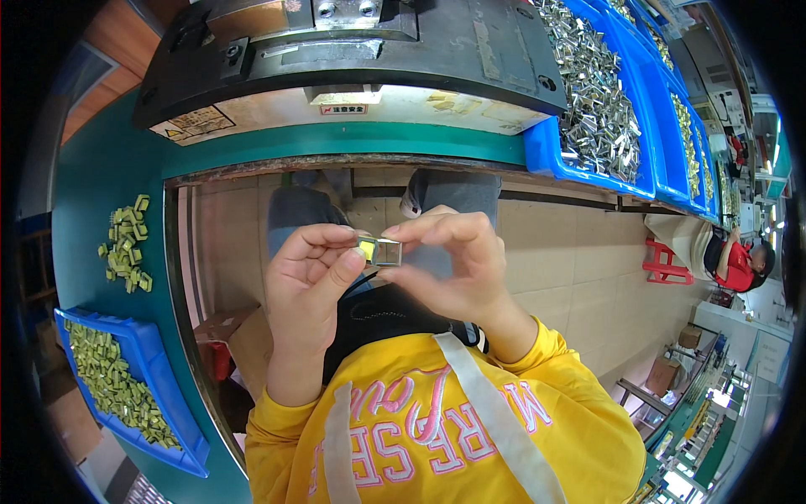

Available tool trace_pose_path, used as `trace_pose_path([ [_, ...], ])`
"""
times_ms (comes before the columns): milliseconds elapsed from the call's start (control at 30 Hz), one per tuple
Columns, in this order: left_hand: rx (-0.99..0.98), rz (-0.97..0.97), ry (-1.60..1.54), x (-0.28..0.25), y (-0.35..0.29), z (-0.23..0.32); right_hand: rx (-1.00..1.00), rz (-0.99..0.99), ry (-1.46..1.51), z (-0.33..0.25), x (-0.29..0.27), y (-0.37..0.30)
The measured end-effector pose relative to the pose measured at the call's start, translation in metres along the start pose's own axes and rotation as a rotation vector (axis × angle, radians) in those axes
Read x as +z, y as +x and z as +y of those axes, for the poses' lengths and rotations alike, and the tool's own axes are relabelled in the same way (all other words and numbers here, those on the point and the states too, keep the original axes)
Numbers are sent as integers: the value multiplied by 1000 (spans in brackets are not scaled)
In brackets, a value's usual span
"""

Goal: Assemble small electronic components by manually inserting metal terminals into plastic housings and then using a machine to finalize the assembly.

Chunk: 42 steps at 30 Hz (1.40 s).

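Above my lap, my two hands meet over a small yellow block [368,249] and a small open metal frame [389,253] lying end to end. My left hand [312,273] is closed, pinching the yellow block between thumb and fingers. With its index finger on the upper edge and its thumb near the lower one, my right hand [453,265] closes on the metal frame; the thumb is slightly blurred. Whether the two pieces are joined I cannot tell.
A black-topped machine [353,76] stands ahead on the green bench [92,193]. Loose yellow-green parts [128,244] lie at left, above a blue tray [189,412] of similar pieces. At right, another blue tray [588,172] holds metal pieces [596,109]. A person in red [737,265] sits far right near a red stool [666,265].
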<state>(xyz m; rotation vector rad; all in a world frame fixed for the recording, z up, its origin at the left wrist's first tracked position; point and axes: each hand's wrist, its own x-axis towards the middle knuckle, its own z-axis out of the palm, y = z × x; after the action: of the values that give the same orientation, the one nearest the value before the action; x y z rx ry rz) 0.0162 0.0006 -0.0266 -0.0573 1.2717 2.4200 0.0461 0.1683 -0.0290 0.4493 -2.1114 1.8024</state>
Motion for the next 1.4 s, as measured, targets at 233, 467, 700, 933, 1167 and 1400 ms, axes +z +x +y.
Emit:
trace_pose_path([
  [233, 13, 28, 13, 1, 0, -1, 23, 33, -66, -2, 7, -1],
  [467, 22, 15, 45, 1, -1, -3, 42, 31, -121, -5, 9, 0],
  [700, 38, 8, 25, 7, -1, -3, 29, 85, -221, -10, 12, 6],
  [933, 42, 6, 30, 7, 1, -3, -59, 64, -357, -6, 9, 10],
  [1167, 22, 31, 30, 5, 1, -2, -61, 75, -340, -4, 9, 10],
  [1400, 32, 32, 52, 7, 0, -1, -83, 53, -377, -3, 7, 8],
])
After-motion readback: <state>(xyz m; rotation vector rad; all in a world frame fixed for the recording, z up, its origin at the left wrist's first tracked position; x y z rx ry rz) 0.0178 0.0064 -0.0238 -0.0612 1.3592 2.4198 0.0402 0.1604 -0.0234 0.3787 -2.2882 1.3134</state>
